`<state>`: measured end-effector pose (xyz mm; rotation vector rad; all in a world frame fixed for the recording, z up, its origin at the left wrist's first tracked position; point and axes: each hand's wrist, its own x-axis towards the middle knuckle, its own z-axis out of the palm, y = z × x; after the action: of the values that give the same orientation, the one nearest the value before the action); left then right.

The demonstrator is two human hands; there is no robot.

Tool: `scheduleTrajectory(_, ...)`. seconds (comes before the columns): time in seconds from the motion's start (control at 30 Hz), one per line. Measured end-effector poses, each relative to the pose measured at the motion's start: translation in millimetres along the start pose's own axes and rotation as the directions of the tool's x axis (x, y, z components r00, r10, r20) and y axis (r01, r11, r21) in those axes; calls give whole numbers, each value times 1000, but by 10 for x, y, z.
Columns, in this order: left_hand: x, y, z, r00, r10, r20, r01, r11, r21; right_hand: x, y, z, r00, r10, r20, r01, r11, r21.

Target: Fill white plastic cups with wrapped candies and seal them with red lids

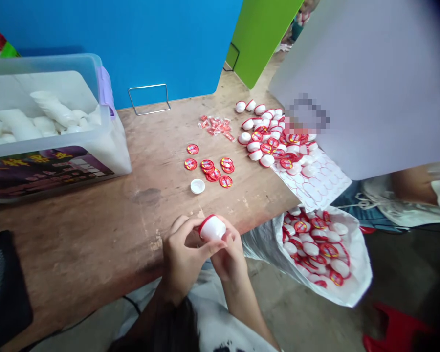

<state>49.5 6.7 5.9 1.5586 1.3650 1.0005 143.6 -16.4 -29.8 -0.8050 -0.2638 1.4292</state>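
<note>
Between my two hands, over the table's front edge, is a small white plastic cup (214,228) with a red-rimmed lid, lying on its side. My left hand (181,249) grips it with thumb and fingers at the lid side. On the other side, my right hand (231,252) has its fingers wrapped round the cup's base. An open white cup (197,186) stands on the table just beyond. Behind it lie several loose round red lids (207,165), some overlapping. Farther back is a small pile of clear-wrapped red pieces (216,125).
On the left, a clear bin (117,146) holds stacked white cups. Many lidded cups (267,160) are heaped at right beside a sheet of round stickers (326,181). A white sack (359,288) of lidded cups hangs below. Blue (161,44), green (260,39) and pale (366,88) boards stand behind.
</note>
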Motion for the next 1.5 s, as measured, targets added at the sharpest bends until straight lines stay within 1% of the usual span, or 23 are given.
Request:
scheduleTrajectory(0.07, -5, -71, 15, 1000, -3, -29, -1, 992, -126, -24, 30, 51, 999, 29, -34, -29, 999, 21)
scheduleTrajectory(0.1, -9, -106, 23, 1000, -14, -8, 12, 977, -212, -34, 45, 67, 998, 42, -52, -40, 999, 32)
scheduleTrajectory(0.13, -13, -136, 29, 999, -22, 47, 35, 955, -296, -44, 58, 75, 996, 50, -69, -48, 998, 41)
scheduleTrajectory(0.17, -17, -157, 32, 992, -22, 126, 67, 929, -365, -53, 72, 78, 995, 56, -81, -52, 998, 46)
scheduleTrajectory(0.23, -23, -172, 27, 960, 9, 279, 119, 891, -439, -73, 95, 74, 994, 58, -96, -54, 998, 39)
scheduleTrajectory(0.27, -26, -166, 21, 947, 23, 319, 129, 884, -449, -83, 103, 71, 993, 59, -99, -56, 998, 30)
scheduleTrajectory(0.3, -29, -153, 15, 944, 31, 329, 128, 884, -450, -93, 108, 70, 993, 58, -101, -56, 998, 23)
scheduleTrajectory(0.4, -37, -99, 9, 960, 52, 275, 71, 904, -422, -115, 103, 89, 995, 47, -85, -45, 999, 29)
scheduleTrajectory(0.53, -44, -48, 59, 975, 135, 178, -67, 937, -342, -123, 77, 145, 998, -10, -55, 11, 999, 30)
scheduleTrajectory(0.63, -31, -45, 104, 979, 142, 144, -91, 945, -314, -116, 69, 171, 996, -35, -81, 35, 999, 1)
scheduleTrajectory(0.7, -6, -56, 104, 982, 140, 125, -98, 951, -293, -107, 61, 172, 995, -10, -96, 10, 1000, 1)
scheduleTrajectory(0.77, 27, -76, 71, 979, 143, 148, -98, 956, -275, -91, 36, 172, 994, 53, -91, -51, 998, 23)
scheduleTrajectory(0.83, 54, -96, 21, 963, 132, 233, -65, 959, -275, -69, -10, 182, 987, 146, -69, -142, 988, 62)
scheduleTrajectory(0.9, 60, -113, -17, 946, 88, 311, 4, 958, -285, -42, -69, 209, 973, 226, -43, -220, 969, 109)
scheduleTrajectory(0.97, 44, -122, -22, 952, 45, 302, 43, 960, -277, -19, -122, 249, 968, 252, -10, -248, 959, 136)
scheduleTrajectory(1.03, 17, -121, 1, 971, 42, 234, 21, 965, -261, -12, -151, 289, 972, 234, 19, -235, 965, 115)
scheduleTrajectory(1.1, -11, -103, 31, 982, 74, 174, -29, 969, -246, -31, -146, 316, 979, 201, 31, -202, 977, 70)
scheduleTrajectory(1.17, -34, -65, 50, 983, 100, 157, -59, 967, -249, -78, -113, 321, 987, 157, 16, -158, 987, 36)
scheduleTrajectory(1.27, -55, 17, 47, 979, 119, 166, -71, 960, -270, -163, -60, 294, 995, 98, -16, -98, 995, 14)
scheduleTrajectory(1.33, -55, 57, 29, 976, 144, 162, -91, 951, -297, -189, -66, 253, 997, 67, -29, -67, 998, 7)
scheduleTrajectory(1.4, -43, 68, 2, 970, 155, 188, -90, 945, -315, -169, -123, 192, 998, 65, 8, -64, 998, -19)
scheduleTrajectory(1.5, -10, 38, -35, 949, 131, 286, -35, 947, -319, -85, -247, 74, 986, 130, 106, -119, 988, -97)
